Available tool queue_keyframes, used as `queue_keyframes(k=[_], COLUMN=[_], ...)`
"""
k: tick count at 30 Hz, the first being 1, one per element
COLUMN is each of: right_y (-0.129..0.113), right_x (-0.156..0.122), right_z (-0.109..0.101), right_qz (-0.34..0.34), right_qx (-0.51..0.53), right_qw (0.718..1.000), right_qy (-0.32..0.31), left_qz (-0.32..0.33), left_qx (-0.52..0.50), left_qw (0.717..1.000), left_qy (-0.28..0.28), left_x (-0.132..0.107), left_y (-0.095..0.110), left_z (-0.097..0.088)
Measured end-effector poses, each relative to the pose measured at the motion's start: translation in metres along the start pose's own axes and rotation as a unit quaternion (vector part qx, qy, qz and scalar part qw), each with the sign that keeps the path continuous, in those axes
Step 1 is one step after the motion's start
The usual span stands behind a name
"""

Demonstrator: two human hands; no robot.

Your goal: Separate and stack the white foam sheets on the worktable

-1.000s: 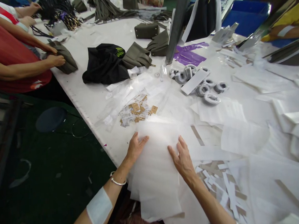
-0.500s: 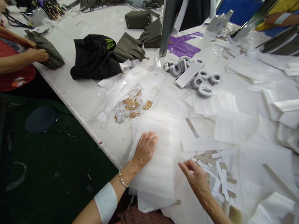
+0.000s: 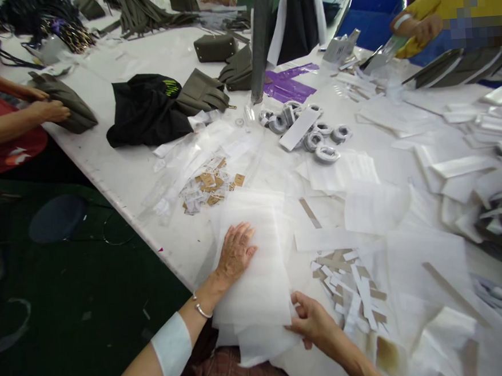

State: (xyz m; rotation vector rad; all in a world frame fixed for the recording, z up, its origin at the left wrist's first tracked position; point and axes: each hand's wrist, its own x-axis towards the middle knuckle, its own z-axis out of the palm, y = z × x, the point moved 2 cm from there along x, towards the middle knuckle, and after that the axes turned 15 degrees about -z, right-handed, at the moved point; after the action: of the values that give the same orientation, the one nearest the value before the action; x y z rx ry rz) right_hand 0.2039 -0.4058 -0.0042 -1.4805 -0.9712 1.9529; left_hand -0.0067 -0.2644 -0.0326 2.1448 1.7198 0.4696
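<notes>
White sheets [image 3: 262, 290]: translucent, uneven pile | left hand [image 3: 234, 255] flat atop | right hand [image 3: 312, 321] at edge (pinch unclear)

Bench [image 3: 138, 55] bright, shadows faint & soft; white sheets [image 3: 263, 279] at its near edge pale, detail washed out. Floor [image 3: 72, 338] L of bench v. dark, stool [image 3: 58, 218] there barely visible. Glare on clear plastic [image 3: 194, 143] mid-bench, sheen on purple plastic [image 3: 289, 83] twd its back. Bench's R side blurry, stretched; person [image 3: 474, 3] beyond, R, partly pixelated.
</notes>
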Motion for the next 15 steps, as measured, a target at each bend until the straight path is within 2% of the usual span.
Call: queue_keyframes(k=[3, 6, 8, 9, 10, 12, 14, 15], right_y=[-0.012, -0.02, -0.025, -0.028, -0.032, -0.044, -0.059, -0.068], right_x=[-0.009, -0.026, -0.045, -0.056, -0.066, -0.084, -0.091, -0.089], right_z=[-0.009, -0.019, -0.038, -0.053, -0.071, -0.111, -0.142, -0.15], right_qz=[0.016, 0.047, 0.066, 0.065, 0.056, 0.014, -0.045, -0.073], right_qx=[-0.031, -0.053, -0.038, -0.014, 0.021, 0.107, 0.162, 0.167], right_qw=[0.999, 0.996, 0.992, 0.993, 0.996, 0.992, 0.961, 0.946], right_qy=[0.005, -0.045, -0.096, -0.097, -0.071, 0.068, 0.221, 0.269], left_qz=[-0.006, -0.006, -0.003, -0.002, -0.001, 0.001, 0.001, -0.001], left_qx=[0.002, 0.004, 0.005, 0.005, 0.004, 0.001, -0.004, -0.011], left_qw=[1.0, 1.0, 1.0, 1.0, 1.0, 1.0, 1.0, 1.0], left_qy=[0.01, 0.014, 0.016, 0.016, 0.017, 0.019, 0.024, 0.025], left_x=[0.001, 0.003, 0.004, 0.004, 0.004, 0.003, 0.003, 0.003], left_y=[0.001, -0.001, -0.002, -0.003, -0.003, -0.003, -0.002, -0.002], left_z=[0.003, 0.003, 0.003, 0.003, 0.003, 0.003, 0.004, 0.004])
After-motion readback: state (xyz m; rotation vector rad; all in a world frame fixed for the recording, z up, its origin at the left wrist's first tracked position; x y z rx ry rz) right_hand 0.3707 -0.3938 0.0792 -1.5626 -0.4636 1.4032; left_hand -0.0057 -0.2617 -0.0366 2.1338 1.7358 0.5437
